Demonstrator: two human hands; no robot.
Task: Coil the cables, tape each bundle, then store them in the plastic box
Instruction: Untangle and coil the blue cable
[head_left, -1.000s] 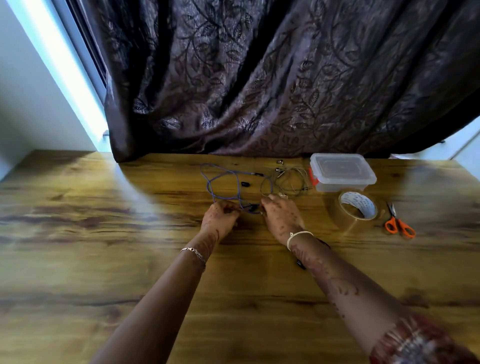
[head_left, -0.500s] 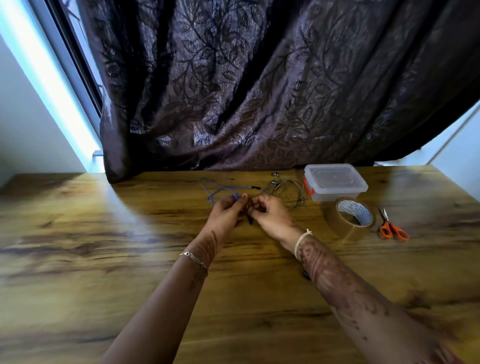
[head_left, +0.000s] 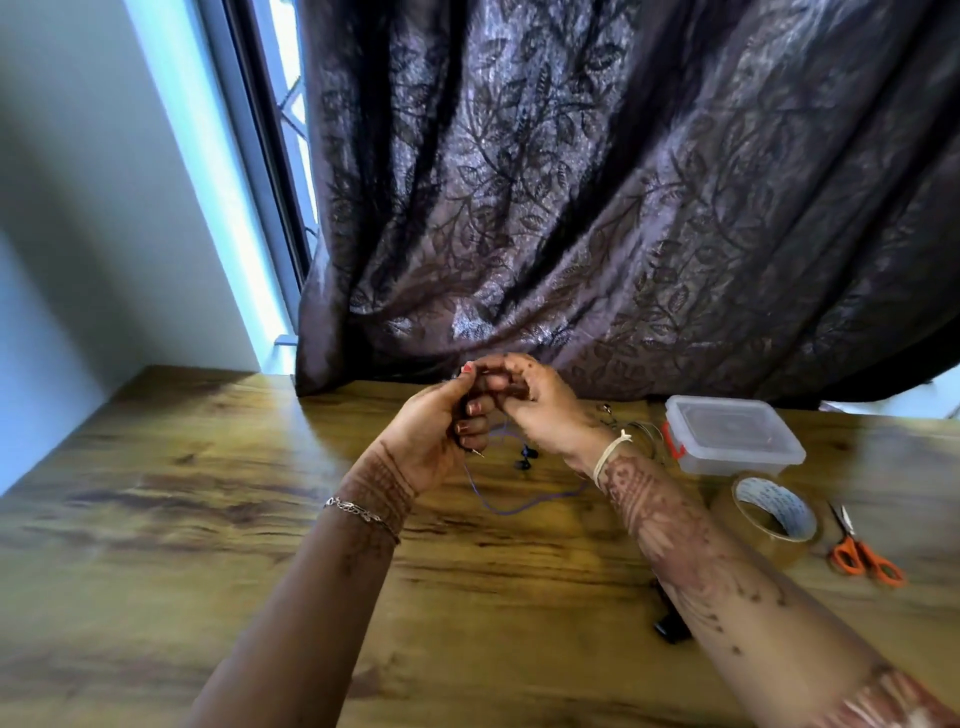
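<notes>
**While the purple cable (head_left: 519, 506) is held up off the table (head_left: 156, 519), everything else is left lying**

As far as can be made out, the left hand (head_left: 431, 431) is curled tight round a dark stretch of the purple cable, and a little metal plug tip can be seen poking out below it. The right hand (head_left: 540, 405) is bunched up right against the left fingertips, fingers bent, with the cable pinched there. Both are raised in front of the curtain (head_left: 623, 208).

From between them a purple strand is let down into a loose loop on the wood, and the black earbuds (head_left: 525, 457) are hung just under the hands. A second thin cable (head_left: 644, 436) is heaped just beside the plastic box (head_left: 727, 436), which is sat at the right with its lid on. Nearer the camera, a tape roll (head_left: 774, 514) is found next to the box, and orange-handled scissors (head_left: 862, 556) are laid just right of that.
</notes>
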